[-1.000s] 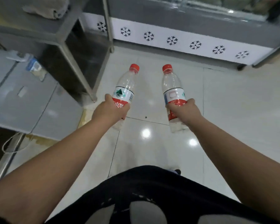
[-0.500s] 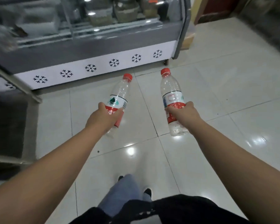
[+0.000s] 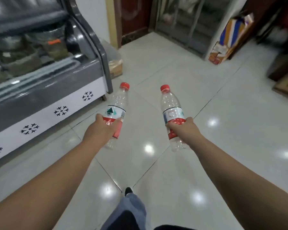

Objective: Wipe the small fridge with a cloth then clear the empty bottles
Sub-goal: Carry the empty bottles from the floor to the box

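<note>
My left hand [image 3: 102, 128] grips an empty clear plastic bottle [image 3: 117, 107] with a red cap and a red-and-white label, tilted a little to the right. My right hand [image 3: 184, 129] grips a second empty bottle [image 3: 171, 105] of the same kind, held nearly upright. Both bottles are carried in front of me at arm's length above the glossy white tiled floor [image 3: 223, 130]. The small fridge and the cloth are out of view.
A grey display freezer [image 3: 40, 100] with a white snowflake band runs along the left. A cardboard box [image 3: 115, 67] sits past its end. Ahead stand a dark red door [image 3: 133, 19] and a glass cabinet [image 3: 189, 27]. Boxes [image 3: 226, 40] and dark furniture line the right.
The view has swung right while I walk. The freezer has slid to the left, and the door, cabinet and boxes have come into sight. Both hands keep their hold on the bottles.
</note>
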